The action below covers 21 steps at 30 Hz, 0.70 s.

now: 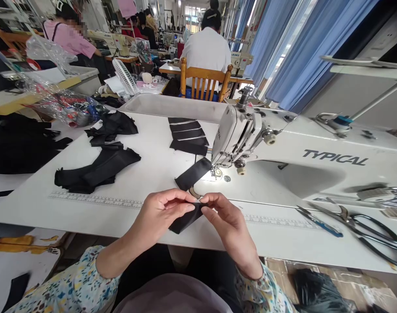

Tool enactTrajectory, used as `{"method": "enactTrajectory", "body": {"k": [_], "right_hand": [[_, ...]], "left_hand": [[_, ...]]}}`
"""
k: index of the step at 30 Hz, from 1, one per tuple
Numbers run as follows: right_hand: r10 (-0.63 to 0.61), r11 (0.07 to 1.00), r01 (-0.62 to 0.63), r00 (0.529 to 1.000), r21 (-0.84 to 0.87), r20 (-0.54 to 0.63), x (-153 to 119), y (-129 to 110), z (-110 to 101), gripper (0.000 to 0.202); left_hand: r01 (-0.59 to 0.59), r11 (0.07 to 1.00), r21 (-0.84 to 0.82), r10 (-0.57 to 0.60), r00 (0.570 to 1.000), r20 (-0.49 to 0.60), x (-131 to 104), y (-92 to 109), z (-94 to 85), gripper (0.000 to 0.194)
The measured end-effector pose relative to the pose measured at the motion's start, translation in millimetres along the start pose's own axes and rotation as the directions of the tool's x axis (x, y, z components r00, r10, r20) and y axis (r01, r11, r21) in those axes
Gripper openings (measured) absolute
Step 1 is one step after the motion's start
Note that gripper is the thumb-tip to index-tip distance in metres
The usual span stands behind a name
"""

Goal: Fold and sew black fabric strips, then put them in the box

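Note:
Between my two hands is a small black fabric piece (185, 221), held by its upper edge near the front of the sewing table (153, 163). My left hand (159, 213) pinches it between thumb and forefinger. On the other side my right hand (226, 224) pinches the same edge, its fingertips close to the left ones. Just beyond lies another black fabric strip (193, 174), one end at the needle area of the sewing machine (240, 134). Several cut black strips (188, 132) lie in a row behind it.
Black fabric piles (99, 169) lie on the table's left. Large scissors (358, 228) and blue-handled thread snips (320, 221) rest at the right. A ruler strip (97, 200) runs along the front. Ahead, a person in white (206, 50) sits on a wooden chair (205, 80).

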State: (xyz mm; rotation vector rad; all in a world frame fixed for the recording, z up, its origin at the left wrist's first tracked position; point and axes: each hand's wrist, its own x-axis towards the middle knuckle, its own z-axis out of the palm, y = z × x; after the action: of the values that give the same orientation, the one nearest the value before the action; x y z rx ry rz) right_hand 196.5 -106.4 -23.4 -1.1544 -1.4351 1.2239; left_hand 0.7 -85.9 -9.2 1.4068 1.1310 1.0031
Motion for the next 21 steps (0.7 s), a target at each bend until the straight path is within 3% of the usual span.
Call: {"method": "enactTrajectory", "body": {"k": [8, 16, 21], "right_hand": [[-0.121, 0.987, 0.114, 0.991, -0.112, -0.053, -4.4, 4.6, 7.0, 0.013], [-0.134, 0.982, 0.125, 0.990, -0.142, -0.052, -6.0, 1.6, 8.2, 0.007], [-0.141, 0.968, 0.125, 0.988, -0.216, -0.062, -8.1, -2.0, 10.2, 0.009]], "left_hand": [[-0.184, 0.982, 0.043, 0.184, 0.983, -0.012, -1.5, -4.9, 2.9, 0.015], [-0.109, 0.994, 0.008, 0.109, 0.994, 0.000, -4.3, -4.2, 4.7, 0.018], [-0.201, 0.976, 0.079, 0.202, 0.979, 0.000, -7.3, -1.5, 6.9, 0.013]]}}
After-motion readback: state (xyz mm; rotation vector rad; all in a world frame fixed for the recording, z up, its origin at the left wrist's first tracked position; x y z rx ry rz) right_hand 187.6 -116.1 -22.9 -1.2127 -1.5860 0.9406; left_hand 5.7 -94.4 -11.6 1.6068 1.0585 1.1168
